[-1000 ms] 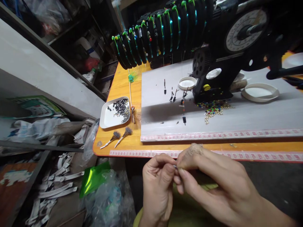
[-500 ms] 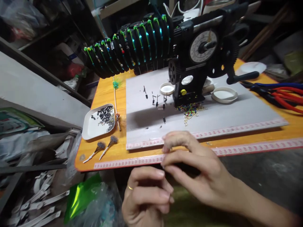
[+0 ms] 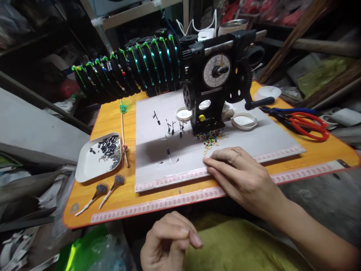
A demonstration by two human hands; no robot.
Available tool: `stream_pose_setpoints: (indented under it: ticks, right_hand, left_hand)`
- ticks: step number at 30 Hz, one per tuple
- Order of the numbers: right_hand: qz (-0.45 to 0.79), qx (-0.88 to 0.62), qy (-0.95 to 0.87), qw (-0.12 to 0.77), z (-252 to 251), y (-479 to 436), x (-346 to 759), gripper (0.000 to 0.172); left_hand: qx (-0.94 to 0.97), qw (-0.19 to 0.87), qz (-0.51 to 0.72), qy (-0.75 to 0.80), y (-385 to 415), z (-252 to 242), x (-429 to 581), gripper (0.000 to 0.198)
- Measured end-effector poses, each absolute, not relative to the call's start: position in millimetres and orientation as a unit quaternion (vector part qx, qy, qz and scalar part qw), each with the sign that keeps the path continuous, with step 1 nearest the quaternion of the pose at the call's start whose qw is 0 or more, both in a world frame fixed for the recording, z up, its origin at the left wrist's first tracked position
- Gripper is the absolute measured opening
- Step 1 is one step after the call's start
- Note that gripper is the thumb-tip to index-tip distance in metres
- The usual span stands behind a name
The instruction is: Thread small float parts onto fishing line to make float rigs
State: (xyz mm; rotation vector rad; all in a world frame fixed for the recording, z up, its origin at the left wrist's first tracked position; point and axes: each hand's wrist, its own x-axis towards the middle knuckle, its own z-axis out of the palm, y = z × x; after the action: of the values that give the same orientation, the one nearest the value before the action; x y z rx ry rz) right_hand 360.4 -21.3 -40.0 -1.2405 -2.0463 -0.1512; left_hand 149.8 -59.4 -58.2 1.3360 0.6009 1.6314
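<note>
My right hand (image 3: 242, 177) reaches over the front part of the grey board (image 3: 152, 150), its fingertips together just in front of a pile of small coloured and gold beads (image 3: 210, 139). Whatever its fingertips may pinch is too small to make out. Below the table edge, my left hand (image 3: 172, 241) is curled above my lap, thumb against the fingers; anything between them is hidden. Small black pieces (image 3: 168, 151) lie scattered on the board left of the beads. A black cranked machine (image 3: 208, 101) with a dial and a row of threaded black discs stands behind the beads.
At the left are a white tray (image 3: 84, 162) of black and grey pieces and two small grey-tipped bundles (image 3: 98, 191). Red-handled pliers (image 3: 310, 126) lie right. Shallow white lids (image 3: 244, 121) sit by the machine. Measuring tape (image 3: 158, 203) runs along the orange table's front edge.
My right hand has moved away from my left hand, forward onto the board near the beads. My left hand stays low over my lap. The camera view has shifted, so the table appears further left.
</note>
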Motion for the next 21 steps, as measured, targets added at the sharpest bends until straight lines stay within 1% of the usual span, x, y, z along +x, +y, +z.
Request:
stream_pose_setpoints:
  ticks: [5,7,9,10,11,13,15,21]
  right_hand:
    - [-0.020,-0.435,-0.818,0.376,-41.7,-24.1,360.4,0.020]
    - [-0.011,-0.412,-0.824,0.388,-41.4,-26.7,359.5,0.020]
    - [0.035,-0.395,-0.819,0.416,-39.0,-31.8,356.4,0.023]
    - [0.078,-0.393,-0.806,0.435,-37.0,-35.2,354.1,0.023]
    - [0.129,-0.396,-0.787,0.454,-34.7,-38.8,351.5,0.022]
    - [0.226,-0.415,-0.740,0.479,-29.6,-45.7,346.1,0.019]
    - [0.290,-0.436,-0.700,0.486,-25.4,-50.7,341.6,0.016]
    - [0.363,-0.470,-0.633,0.496,-22.0,-58.3,333.2,0.020]
  left_hand:
    - [0.548,0.503,0.619,0.253,-58.8,-65.2,145.9,0.012]
    - [0.513,0.518,0.622,0.285,-62.0,-62.8,152.0,0.009]
    - [0.453,0.540,0.619,0.346,-66.1,-57.3,160.9,0.005]
    - [0.419,0.554,0.613,0.378,-67.9,-54.1,165.3,0.004]
    - [0.390,0.568,0.604,0.401,-69.4,-50.9,169.4,0.005]
    - [0.351,0.600,0.587,0.415,-70.8,-45.3,175.5,0.017]
    - [0.328,0.625,0.578,0.409,-70.9,-41.2,178.9,0.026]
    - [0.292,0.661,0.569,0.392,-72.7,-35.3,181.5,0.031]
